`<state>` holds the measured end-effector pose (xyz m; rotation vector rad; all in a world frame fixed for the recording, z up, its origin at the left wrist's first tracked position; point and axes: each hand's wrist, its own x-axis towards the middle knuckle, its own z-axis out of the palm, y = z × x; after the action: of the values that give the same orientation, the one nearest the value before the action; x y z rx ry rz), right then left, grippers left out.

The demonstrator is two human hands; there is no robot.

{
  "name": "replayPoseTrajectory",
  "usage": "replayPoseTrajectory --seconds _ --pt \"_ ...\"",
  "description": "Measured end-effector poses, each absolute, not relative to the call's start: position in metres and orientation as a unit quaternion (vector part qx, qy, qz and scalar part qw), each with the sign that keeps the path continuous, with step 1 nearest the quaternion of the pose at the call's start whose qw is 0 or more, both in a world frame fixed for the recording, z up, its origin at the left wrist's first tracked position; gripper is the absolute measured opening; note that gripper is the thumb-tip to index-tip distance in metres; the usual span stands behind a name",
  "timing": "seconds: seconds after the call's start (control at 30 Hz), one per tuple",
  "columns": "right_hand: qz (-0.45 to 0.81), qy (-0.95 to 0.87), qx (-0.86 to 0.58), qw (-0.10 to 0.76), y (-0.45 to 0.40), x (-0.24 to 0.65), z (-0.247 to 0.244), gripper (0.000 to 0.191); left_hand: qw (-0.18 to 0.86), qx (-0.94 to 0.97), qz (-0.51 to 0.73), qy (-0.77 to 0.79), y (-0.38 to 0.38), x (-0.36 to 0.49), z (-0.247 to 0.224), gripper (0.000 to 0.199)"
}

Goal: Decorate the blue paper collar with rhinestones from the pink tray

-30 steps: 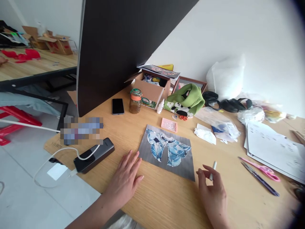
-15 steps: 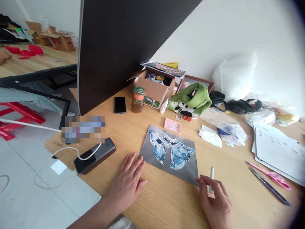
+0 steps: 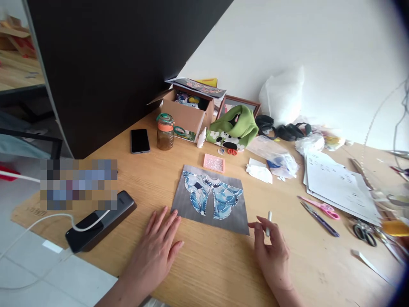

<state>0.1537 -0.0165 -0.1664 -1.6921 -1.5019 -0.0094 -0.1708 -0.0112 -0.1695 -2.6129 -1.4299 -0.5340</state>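
Observation:
My left hand (image 3: 156,251) lies flat on the wooden table with its fingers stretched out. Its fingertips reach the lower left corner of a dark grey sheet (image 3: 185,204). On that sheet is a blue-and-white patterned collar-shaped piece (image 3: 225,200) edged with small pearly dots. By the sheet's lower right corner, my right hand (image 3: 273,251) is closed around a slim white pen-like stick (image 3: 269,219), which points upward between the fingers. The stick's lower end is hidden by the hand. Just behind the sheet sits a small pink tray (image 3: 214,163) of tiny shiny beads.
A power bank (image 3: 119,213) with a white cable and a phone (image 3: 139,141) lie left. A jar (image 3: 165,138), cardboard box (image 3: 183,115) and green panda-print cloth bag (image 3: 238,123) stand behind. Pink scissors (image 3: 322,207), a dark pen-like tool (image 3: 319,219) and papers (image 3: 338,181) lie right.
My view has turned to the right, so the table items appear further left and more of the right side shows. Both hands keep nearly the same pose beside the sheet.

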Motion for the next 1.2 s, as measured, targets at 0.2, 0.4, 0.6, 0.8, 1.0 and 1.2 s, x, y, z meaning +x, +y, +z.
replayPoseTrajectory --seconds 0.2,0.4,0.6,0.8,1.0,1.2 --pt "0.024 -0.529 -0.696 0.485 0.024 0.148 -0.118 0.032 0.06 -0.862 -0.208 -0.459 -0.008 -0.172 -0.174 0.05" --pt "0.047 -0.56 -0.611 0.557 0.099 0.147 -0.078 0.036 0.083 -0.853 -0.239 -0.457 -0.006 -0.172 -0.175 0.049" --pt "0.159 -0.569 -0.611 0.527 0.169 0.155 -0.087 0.047 0.11 -0.856 -0.228 -0.45 -0.001 -0.168 -0.165 0.049" --pt "0.273 -0.607 -0.598 0.446 0.223 0.16 -0.102 0.061 0.091 -0.874 -0.265 -0.397 0.022 -0.145 -0.144 0.041" --pt "0.254 -0.64 -0.59 0.421 0.246 0.155 -0.119 0.065 0.069 -0.855 -0.371 -0.355 0.041 -0.133 -0.157 0.028" --pt "0.212 -0.641 -0.597 0.432 0.245 0.157 -0.141 0.061 0.059 -0.852 -0.374 -0.362 0.052 -0.14 -0.177 0.027"
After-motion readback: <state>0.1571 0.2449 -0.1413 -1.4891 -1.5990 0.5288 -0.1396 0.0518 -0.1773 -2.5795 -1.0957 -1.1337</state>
